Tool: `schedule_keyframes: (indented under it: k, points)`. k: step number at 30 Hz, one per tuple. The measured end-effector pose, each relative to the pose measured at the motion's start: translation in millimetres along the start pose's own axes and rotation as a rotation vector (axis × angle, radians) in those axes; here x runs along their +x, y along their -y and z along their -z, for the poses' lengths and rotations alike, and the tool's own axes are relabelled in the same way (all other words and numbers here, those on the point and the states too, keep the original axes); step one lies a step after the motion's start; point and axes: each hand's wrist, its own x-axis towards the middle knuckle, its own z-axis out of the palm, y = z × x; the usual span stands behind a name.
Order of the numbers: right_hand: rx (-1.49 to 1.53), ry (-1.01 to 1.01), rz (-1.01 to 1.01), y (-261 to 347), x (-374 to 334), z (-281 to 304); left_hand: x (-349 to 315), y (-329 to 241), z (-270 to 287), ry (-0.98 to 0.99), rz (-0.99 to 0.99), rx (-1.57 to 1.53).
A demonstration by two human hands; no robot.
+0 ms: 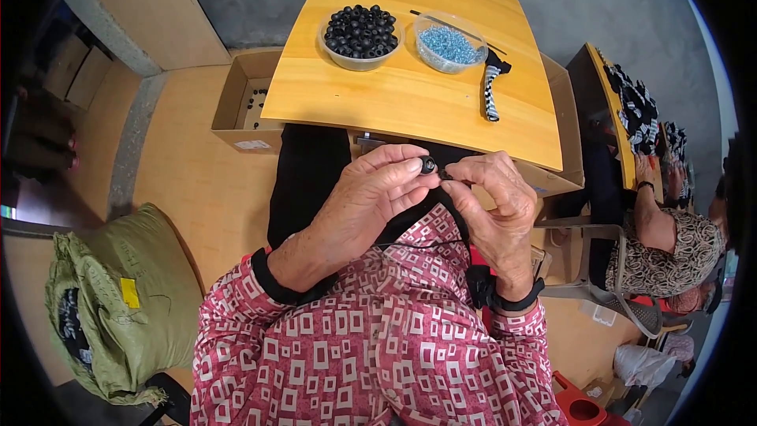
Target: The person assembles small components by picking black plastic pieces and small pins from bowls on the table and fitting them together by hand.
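Just off the table's near edge, both my hands meet over my lap. My left hand (359,201) pinches a round black bead (427,165) between thumb and fingertips, its hole showing. Right beside it, my right hand (501,209) is closed at the fingertips on a small black piece (445,176), mostly hidden, so I cannot tell its kind. On the wooden table (371,106) stand a clear bowl of black beads (360,31) and a clear bowl of pale blue beads (448,45). A black-and-white striped fabric piece (490,95) lies at the right.
A thin dark stick (430,17) lies behind the blue beads. Below the table's left side, a cardboard box (244,106) holds several small black pieces. A green woven sack (130,300) stands at left. At right, another person (662,241) works at a table with striped pieces.
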Motion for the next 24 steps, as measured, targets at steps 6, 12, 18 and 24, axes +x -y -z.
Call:
schedule_keyframes:
  k: [6, 12, 18, 24]
  points:
    - [0.069, -0.021, 0.029, 0, -1, -12, -2, 1, 15, 0.048, 0.031, -0.064]
    - [0.086, -0.035, 0.035, -3, -2, -28, -4, 2, 24, 0.039, 0.037, -0.039]
    - [0.098, -0.005, 0.018, -4, -2, -39, -5, 1, 34, 0.039, 0.038, -0.016]
    - [0.017, 0.017, 0.047, -3, -4, -44, -4, 3, 39, -0.027, 0.028, 0.072]
